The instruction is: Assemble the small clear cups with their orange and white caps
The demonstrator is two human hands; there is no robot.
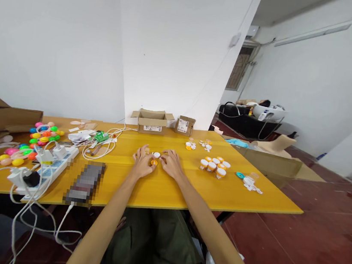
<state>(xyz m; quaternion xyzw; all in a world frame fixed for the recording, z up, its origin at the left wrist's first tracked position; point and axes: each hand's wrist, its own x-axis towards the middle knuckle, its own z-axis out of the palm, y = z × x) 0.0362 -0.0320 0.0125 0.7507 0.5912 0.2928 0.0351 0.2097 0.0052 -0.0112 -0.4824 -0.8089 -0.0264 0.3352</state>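
My left hand (142, 162) rests low over the yellow table with its fingers spread, its thumb beside a small orange ring (154, 163). Just behind that ring sits a white round piece (157, 155), between my two hands. A clear plastic cup (146, 150) shows partly behind my left fingers. From the other side my right hand (172, 163) reaches in, fingers apart and fingertips close to the white piece. Whether they touch it is too small to tell. I see nothing held in either hand.
Several white-and-orange lidded cups (211, 166) stand to the right, with loose parts (190, 145) behind and a teal ring (240, 174) beyond. An open carton (151, 122) is at the back. Leftward lie a phone (86, 183), a power strip (50, 171) with cables and colourful balls (46, 134).
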